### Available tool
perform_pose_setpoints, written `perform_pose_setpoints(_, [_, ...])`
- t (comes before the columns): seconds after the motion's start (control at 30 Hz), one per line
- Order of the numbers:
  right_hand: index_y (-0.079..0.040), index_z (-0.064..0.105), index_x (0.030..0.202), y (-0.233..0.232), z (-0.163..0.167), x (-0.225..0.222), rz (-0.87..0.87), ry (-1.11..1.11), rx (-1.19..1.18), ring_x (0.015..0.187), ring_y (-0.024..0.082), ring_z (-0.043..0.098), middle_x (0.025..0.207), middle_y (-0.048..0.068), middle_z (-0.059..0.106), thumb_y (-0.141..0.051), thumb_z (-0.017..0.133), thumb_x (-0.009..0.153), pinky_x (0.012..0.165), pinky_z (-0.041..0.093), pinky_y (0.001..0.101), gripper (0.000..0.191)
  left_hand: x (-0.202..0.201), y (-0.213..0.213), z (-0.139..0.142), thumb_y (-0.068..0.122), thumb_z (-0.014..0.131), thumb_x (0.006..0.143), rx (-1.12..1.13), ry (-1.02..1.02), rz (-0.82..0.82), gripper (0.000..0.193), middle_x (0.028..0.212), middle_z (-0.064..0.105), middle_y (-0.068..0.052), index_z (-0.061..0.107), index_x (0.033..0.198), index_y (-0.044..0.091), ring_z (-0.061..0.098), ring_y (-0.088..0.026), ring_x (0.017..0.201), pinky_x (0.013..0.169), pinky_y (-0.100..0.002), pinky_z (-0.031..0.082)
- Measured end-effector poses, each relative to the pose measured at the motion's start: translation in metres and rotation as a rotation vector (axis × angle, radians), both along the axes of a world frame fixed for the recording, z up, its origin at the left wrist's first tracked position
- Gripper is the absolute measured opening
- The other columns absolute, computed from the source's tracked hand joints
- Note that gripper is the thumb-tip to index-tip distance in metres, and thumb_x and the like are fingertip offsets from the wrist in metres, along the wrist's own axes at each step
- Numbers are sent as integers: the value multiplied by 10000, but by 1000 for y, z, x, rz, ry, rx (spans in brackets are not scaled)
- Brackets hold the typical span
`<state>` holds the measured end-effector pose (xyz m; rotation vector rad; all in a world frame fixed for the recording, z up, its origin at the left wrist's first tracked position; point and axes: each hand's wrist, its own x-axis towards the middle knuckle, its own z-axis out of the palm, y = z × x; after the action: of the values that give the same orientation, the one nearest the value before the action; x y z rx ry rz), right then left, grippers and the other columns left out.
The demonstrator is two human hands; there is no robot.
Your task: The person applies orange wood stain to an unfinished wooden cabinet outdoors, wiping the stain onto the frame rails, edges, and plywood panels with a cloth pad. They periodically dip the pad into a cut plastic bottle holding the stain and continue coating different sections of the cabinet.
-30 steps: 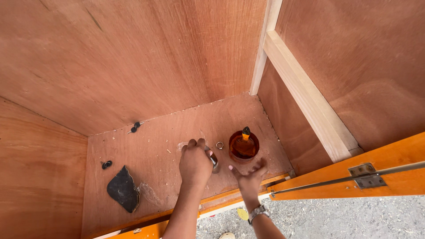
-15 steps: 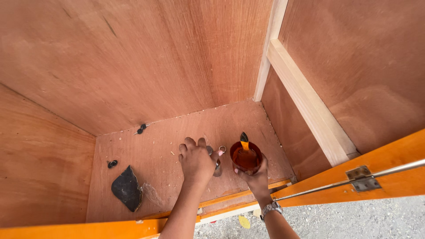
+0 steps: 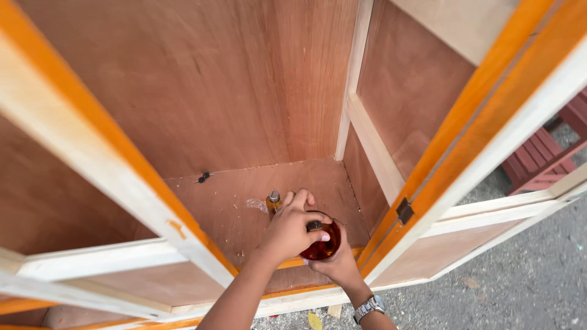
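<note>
Inside plywood cabinet (image 3: pixel 244 91), both hands (image 3: pixel 309 241) clasp amber bottle (image 3: pixel 323 247).

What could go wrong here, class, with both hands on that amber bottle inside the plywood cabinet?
1. The amber bottle is gripped by the left hand and right hand above bare plywood; a slip might spill it.
2. The small capped bottle stands beside the left hand and could be knocked over.

You are looking at a round, dark amber-red jar (image 3: pixel 322 245) sitting low inside the plywood cabinet, partly covered by fingers.
</note>
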<state>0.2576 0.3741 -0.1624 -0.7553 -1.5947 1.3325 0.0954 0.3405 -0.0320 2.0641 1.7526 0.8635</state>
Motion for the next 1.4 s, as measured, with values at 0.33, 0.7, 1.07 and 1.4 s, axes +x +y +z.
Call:
perform_pose_setpoints(0.33, [-78,397,1412,-57,102,15,201,15,-61,1243,242,614,1322,130,614,-76,903,626,1056,513,403,935,6,-119,113,251,867,752,132,-417,284,240,806,721,-94,784,877,64,690,-205,729,670,-340,554])
perform_pose_setpoints(0.7, [-86,383,1434,-107,150,-30,197,-139,73,1202,250,670,1287,130,668,-177,892,604,1018,531,414,977,-46,-170,114,220,877,786,19,-1318,653,321,657,671,-111,653,752,-7,645,-197,518,491,-320,550])
perform_pose_setpoints(1.07, [-89,360,1465,-114,194,-70,318,-90,66,1279,231,600,1369,117,613,-164,894,629,1080,470,406,995,-80,-228,193,72,859,744,25,-1152,330,199,821,738,-97,711,863,10,730,-187,712,626,-328,613])
perform_pose_setpoints(1.4, [-47,412,1457,-114,251,-122,106,103,18,1238,281,626,1354,171,641,-205,855,683,1046,499,446,906,-148,-293,318,1,794,810,1202,76,2,289,1105,698,-165,702,1083,16,713,-316,1020,913,-343,575])
